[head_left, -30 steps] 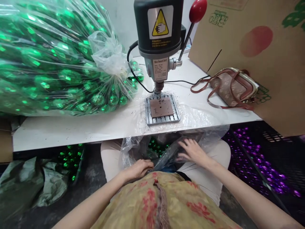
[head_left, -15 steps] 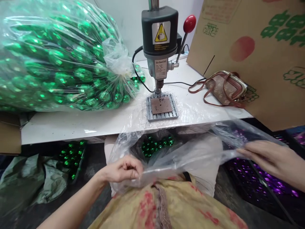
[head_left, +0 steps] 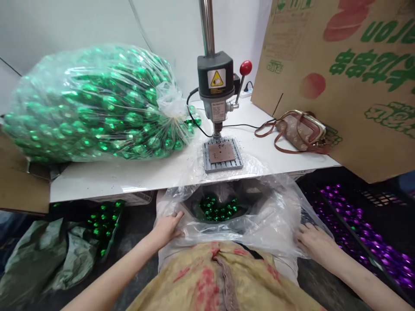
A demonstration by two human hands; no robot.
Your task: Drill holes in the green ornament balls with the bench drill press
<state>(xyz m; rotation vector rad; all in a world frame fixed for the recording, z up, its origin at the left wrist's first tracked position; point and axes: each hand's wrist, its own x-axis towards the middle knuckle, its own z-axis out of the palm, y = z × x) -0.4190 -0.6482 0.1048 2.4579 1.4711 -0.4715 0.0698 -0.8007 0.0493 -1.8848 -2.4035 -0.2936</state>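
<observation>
A clear plastic bag (head_left: 269, 220) lies across my lap with its mouth spread wide. Down inside its opening sit several shiny green balls (head_left: 218, 208). My left hand (head_left: 167, 228) pinches the bag's left rim, thumb and fingers bent around the film. On the other side, my right hand (head_left: 313, 242) has its fingers curled over the bag's right edge; its thumb is hidden. The bag's far edge rests up on the white table (head_left: 155, 175), in front of a small bench drill (head_left: 216, 82) with a brown plate (head_left: 222, 152) on its base.
A tied bag of green balls (head_left: 97, 112) fills the table's left side. A handbag (head_left: 300, 129) leans by a large cardboard box (head_left: 350, 95) at right. Purple balls (head_left: 363, 224) lie in dark crates at lower right. More green balls stand in a crate (head_left: 112, 229) at lower left.
My right hand has moved left and down, in toward my lap, and my left hand slightly up. The bag's mouth has opened wider, showing the green balls more clearly. The view has tilted up.
</observation>
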